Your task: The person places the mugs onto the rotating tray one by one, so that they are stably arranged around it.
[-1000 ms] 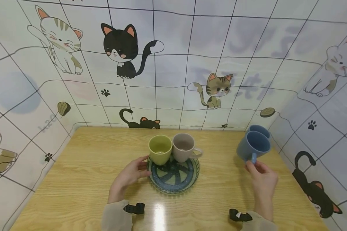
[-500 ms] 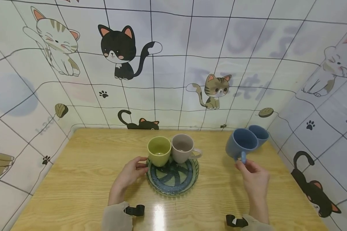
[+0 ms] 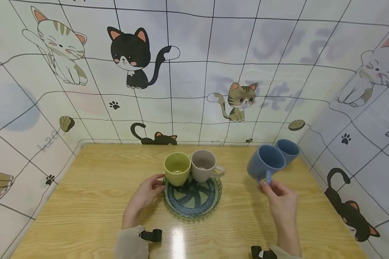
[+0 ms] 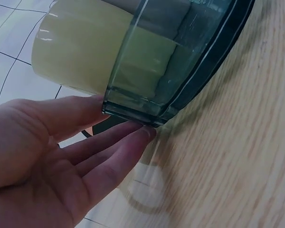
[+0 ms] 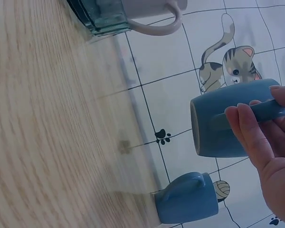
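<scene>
We see the right hand (image 3: 282, 201) pinching the handle of a blue mug (image 3: 258, 167), raised above the table (image 3: 100, 208), right of the round dish (image 3: 194, 210). Second blue mug (image 3: 290, 150) stands behind it near the back right corner; right wrist view shows the two apart. Left hand (image 3: 146, 193): relaxed fingers touching the dish's left side, not clenched. Green mug (image 3: 177, 172) and greyish mug (image 3: 202, 169) sit side by side at the dish's back, greyish one's handle to the right. Cat-print wall covering (image 3: 191, 79) behind.
</scene>
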`<state>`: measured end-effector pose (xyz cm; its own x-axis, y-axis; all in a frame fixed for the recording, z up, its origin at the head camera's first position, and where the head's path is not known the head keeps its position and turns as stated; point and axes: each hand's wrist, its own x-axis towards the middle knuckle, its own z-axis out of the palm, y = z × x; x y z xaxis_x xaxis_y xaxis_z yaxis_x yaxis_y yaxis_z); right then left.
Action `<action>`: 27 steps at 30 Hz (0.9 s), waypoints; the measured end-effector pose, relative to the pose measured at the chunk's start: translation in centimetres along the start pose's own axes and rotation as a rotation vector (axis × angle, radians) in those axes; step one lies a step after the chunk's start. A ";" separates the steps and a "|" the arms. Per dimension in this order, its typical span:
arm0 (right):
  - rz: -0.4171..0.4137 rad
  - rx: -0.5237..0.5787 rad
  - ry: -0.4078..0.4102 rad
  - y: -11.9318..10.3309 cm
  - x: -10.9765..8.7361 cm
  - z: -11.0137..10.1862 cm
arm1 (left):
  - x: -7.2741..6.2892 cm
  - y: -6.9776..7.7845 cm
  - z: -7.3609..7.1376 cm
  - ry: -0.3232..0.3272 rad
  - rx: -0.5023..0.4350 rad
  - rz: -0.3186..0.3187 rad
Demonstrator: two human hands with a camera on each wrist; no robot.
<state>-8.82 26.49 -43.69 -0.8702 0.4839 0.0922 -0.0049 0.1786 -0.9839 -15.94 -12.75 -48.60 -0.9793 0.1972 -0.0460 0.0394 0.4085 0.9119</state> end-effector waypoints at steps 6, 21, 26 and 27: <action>0.020 0.023 -0.051 -0.2 -0.9 0.3 | -0.1 -0.1 -0.3 -0.070 -0.060 0.018; -0.099 0.080 -0.088 0.5 -2.9 2.7 | -0.1 -0.5 -0.9 -0.193 -0.094 0.048; -0.097 0.080 -0.120 0.5 -3.6 3.7 | -0.1 -0.6 -0.9 -0.224 -0.106 0.032; -0.097 0.079 -0.125 0.5 -3.8 3.9 | -0.1 -0.6 -0.9 -0.229 -0.107 0.033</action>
<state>-7.47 21.40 -45.14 -0.9182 0.3566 0.1725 -0.1265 0.1488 -0.9808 -16.02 -13.88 -48.79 -0.9069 0.4102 -0.0959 0.0369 0.3042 0.9519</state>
